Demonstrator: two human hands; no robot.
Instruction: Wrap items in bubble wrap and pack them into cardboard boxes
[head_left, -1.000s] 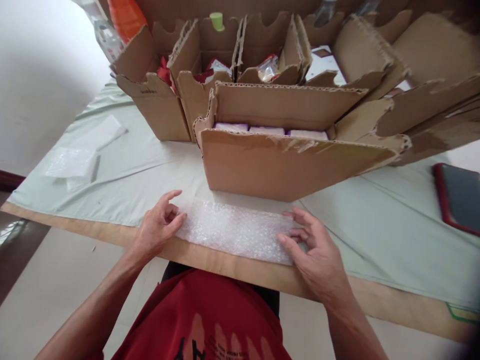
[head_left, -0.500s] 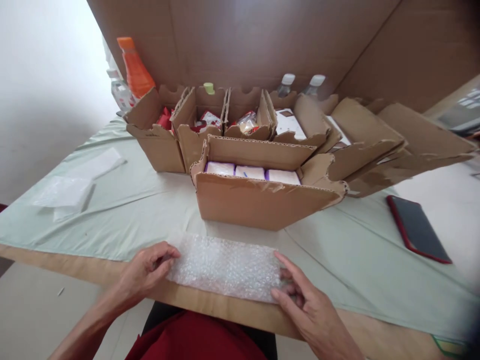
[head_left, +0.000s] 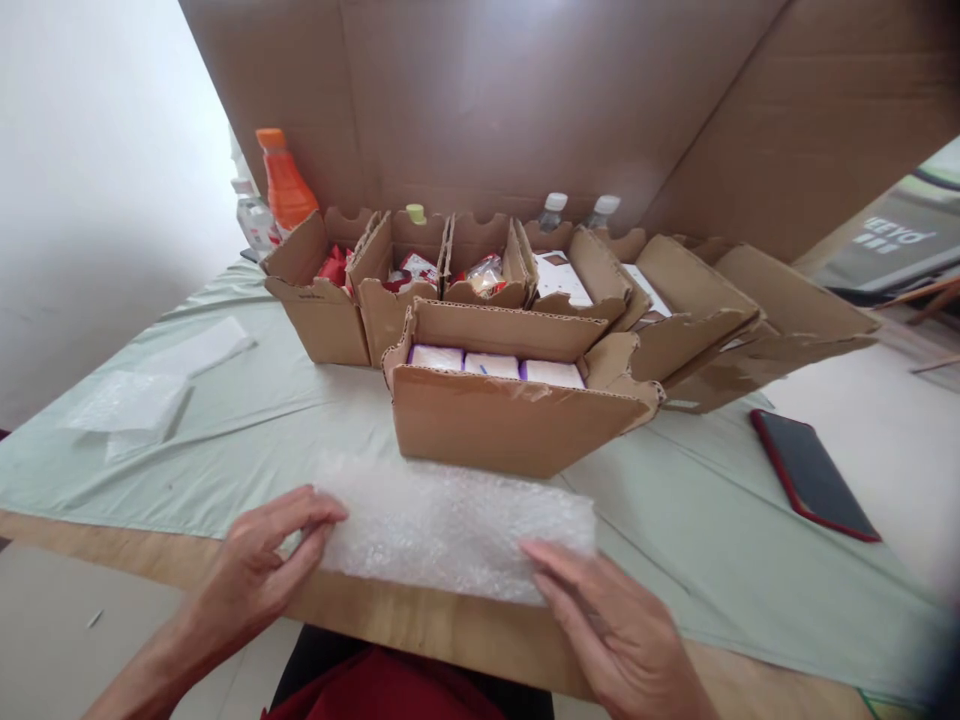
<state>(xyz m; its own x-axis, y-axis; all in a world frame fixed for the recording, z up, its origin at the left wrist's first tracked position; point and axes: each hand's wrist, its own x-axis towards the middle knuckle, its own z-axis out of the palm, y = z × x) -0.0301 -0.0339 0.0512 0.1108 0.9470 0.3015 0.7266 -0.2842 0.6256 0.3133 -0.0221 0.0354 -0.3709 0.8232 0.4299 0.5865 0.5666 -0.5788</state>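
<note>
A flat piece of clear bubble wrap (head_left: 442, 525) lies along the table's front edge. Its left end is pinched between the thumb and fingers of my left hand (head_left: 270, 545). My right hand (head_left: 615, 615) rests over the wrap's lower right part, slightly blurred, with fingers stretched out on the plastic and the thumb just below them. Right behind the wrap stands a cardboard box (head_left: 480, 420) with three white packs (head_left: 491, 367) with purple edges inside.
Behind is a row of open cardboard bins (head_left: 330, 330) with packets and white boxes. Bottles, one an orange bottle (head_left: 289, 190), stand at the back before a tall cardboard wall (head_left: 487, 110). More plastic wrap (head_left: 135, 400) lies left; a red-edged phone (head_left: 814, 475) lies right.
My right hand has shifted from the wrap's right edge inward onto its surface. My left hand has moved slightly left, still at the left end. The camera view has tilted up a little.
</note>
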